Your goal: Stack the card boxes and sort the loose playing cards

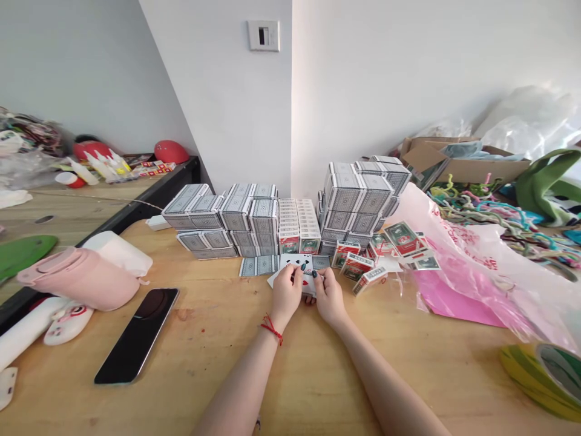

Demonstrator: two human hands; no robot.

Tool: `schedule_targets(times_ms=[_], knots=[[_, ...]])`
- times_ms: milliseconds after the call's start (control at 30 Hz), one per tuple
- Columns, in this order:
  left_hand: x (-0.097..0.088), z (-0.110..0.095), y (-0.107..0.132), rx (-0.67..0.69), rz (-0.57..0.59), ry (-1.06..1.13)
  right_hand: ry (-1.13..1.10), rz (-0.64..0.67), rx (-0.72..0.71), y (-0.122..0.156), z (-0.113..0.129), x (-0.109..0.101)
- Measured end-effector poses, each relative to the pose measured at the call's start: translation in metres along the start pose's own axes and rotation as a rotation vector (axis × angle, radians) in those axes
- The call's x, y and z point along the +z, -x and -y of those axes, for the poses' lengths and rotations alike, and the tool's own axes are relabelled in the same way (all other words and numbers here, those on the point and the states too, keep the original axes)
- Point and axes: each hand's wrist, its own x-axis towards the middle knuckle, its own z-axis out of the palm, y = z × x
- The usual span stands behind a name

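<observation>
Both hands meet at the middle of the table over face-up playing cards (296, 260); spade and heart pips show. My left hand (287, 292), with a red string on its wrist, pinches the cards from the left. My right hand (329, 297) grips their right side, fingers curled beneath. Just behind lie grey-backed cards (258, 265), flat on the wood. Beyond them stand two columns of small card boxes (289, 233). Blocks of grey-backed cards are stacked to the left (204, 209) and higher to the right (358, 194). Red-and-green card boxes (358, 266) lie loose near my right hand.
A black phone (137, 336) and a pink bottle (86, 278) lie on the left. Pink plastic wrapping (463, 278) spreads over the right side, with a yellow-green tape roll (544, 375) at the near right. An open cardboard box (485, 166) stands behind, and a wall closes the back.
</observation>
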Motion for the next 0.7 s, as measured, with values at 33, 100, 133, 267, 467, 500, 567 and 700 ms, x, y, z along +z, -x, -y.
schedule_targets(times_ms=[33,100,133,267,467,500,567,700], knots=[[-0.0008,-0.0007,-0.0001,-0.004,0.006,0.023,-0.003,-0.002,-0.004,0.0001,0.0007,-0.0001],[-0.0019,-0.0018,-0.0004,-0.018,0.011,0.038,-0.011,-0.003,-0.004,0.0001,0.0009,-0.0001],[-0.002,-0.0021,-0.0004,-0.024,0.011,0.033,-0.014,-0.003,0.001,-0.0001,0.0003,0.0001],[-0.001,-0.0018,-0.0002,-0.026,0.001,0.025,-0.023,0.006,0.02,-0.0009,-0.003,0.0009],[0.0008,-0.0011,0.0007,-0.023,-0.036,0.012,-0.05,0.035,0.02,0.0,-0.0013,0.0009],[0.0009,-0.0009,0.0006,-0.031,-0.045,0.014,-0.05,0.042,0.016,0.0005,-0.0005,0.0009],[0.0011,-0.0003,0.0003,-0.053,-0.061,0.017,-0.043,0.059,-0.001,0.0014,0.0011,0.001],[0.0016,-0.0001,-0.0002,-0.066,-0.084,0.003,-0.023,0.068,-0.027,0.0025,0.003,0.0015]])
